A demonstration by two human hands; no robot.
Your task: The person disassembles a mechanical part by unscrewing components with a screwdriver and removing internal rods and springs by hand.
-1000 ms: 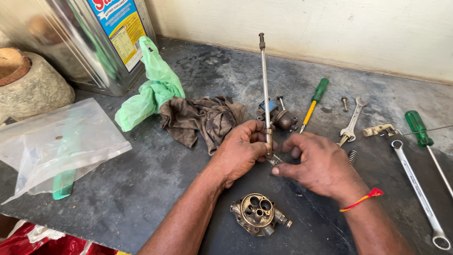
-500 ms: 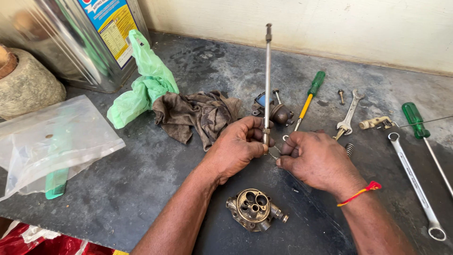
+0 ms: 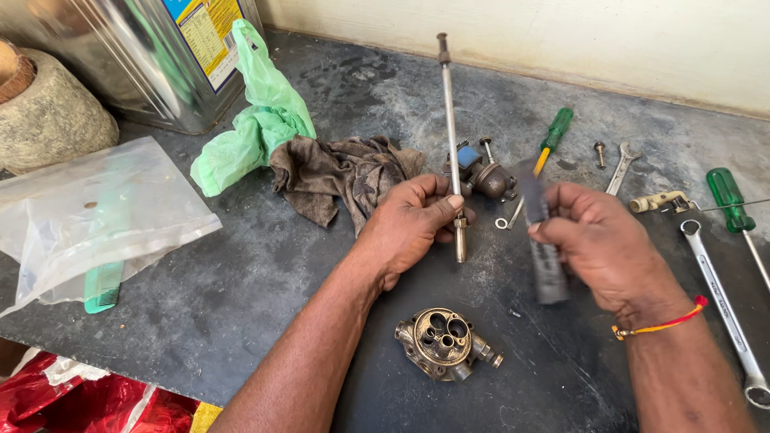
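My left hand [image 3: 413, 224] grips a long thin metal rod [image 3: 450, 120] near its lower end and holds it almost upright over the dark bench. My right hand [image 3: 597, 240] pinches a dark grey strip [image 3: 545, 256], blurred, just right of the rod's lower tip and apart from it. A brass carburetor-like body [image 3: 443, 343] with several round bores lies on the bench below both hands. A small dark metal part [image 3: 488, 178] sits behind the rod.
A dirty brown rag [image 3: 333, 172] and a green plastic bag [image 3: 257, 128] lie left of the hands. A metal tin [image 3: 144, 56], clear plastic bag [image 3: 88, 212] and green comb [image 3: 103, 286] are far left. Green-handled screwdrivers [image 3: 553, 136] [image 3: 731, 196] and spanners [image 3: 722, 305] lie right.
My right hand has drawn away from the rod to the right and now holds the dark strip. The left hand keeps the rod upright.
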